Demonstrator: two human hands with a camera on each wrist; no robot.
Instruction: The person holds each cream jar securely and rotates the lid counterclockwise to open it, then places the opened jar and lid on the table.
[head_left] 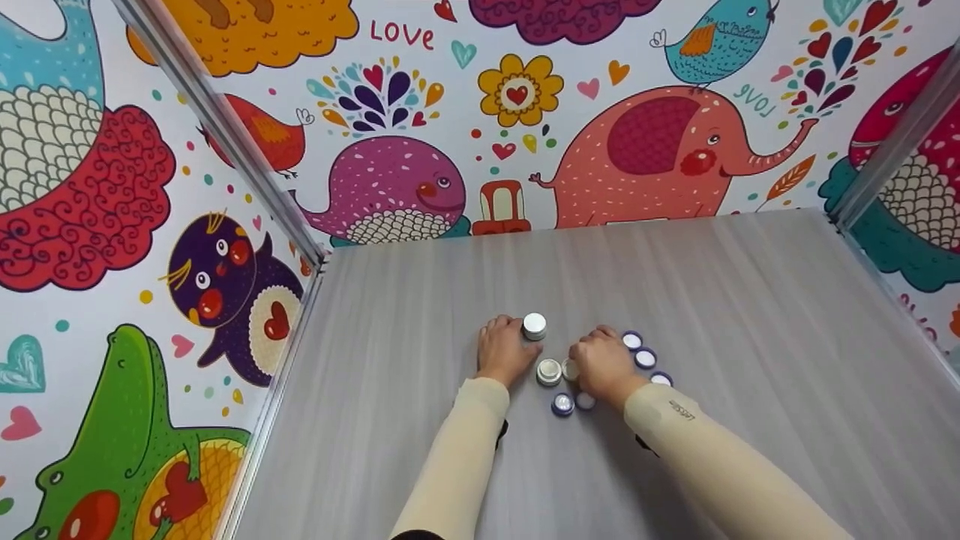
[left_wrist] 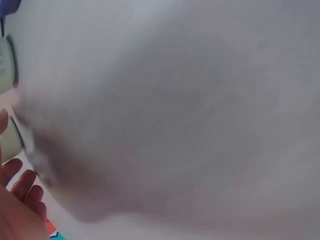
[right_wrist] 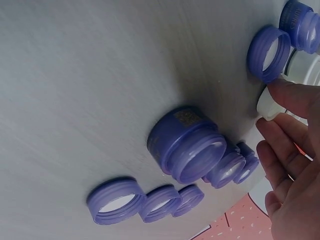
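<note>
My left hand [head_left: 506, 351] holds a white jar [head_left: 534, 326] with its lid on, thumb on one side and index finger on the other. In the left wrist view that jar [left_wrist: 11, 140] shows only partly. My right hand [head_left: 604, 364] pinches a white lid [right_wrist: 269, 106] between thumb and index finger, tilted on its edge. Between the hands stands an open white jar [head_left: 549, 372], with the pinched lid just to its right. Nearer to me are an open small purple jar [head_left: 562, 405] and a purple lid [right_wrist: 269, 54], close to the right hand.
Right of the right hand, several open purple jars [right_wrist: 187, 145] stand in a row, largely hidden from the head view. Beside them purple lids [right_wrist: 117, 201] lie with their white liners up. Cartoon-printed walls [head_left: 517, 157] border the grey table [head_left: 390, 337].
</note>
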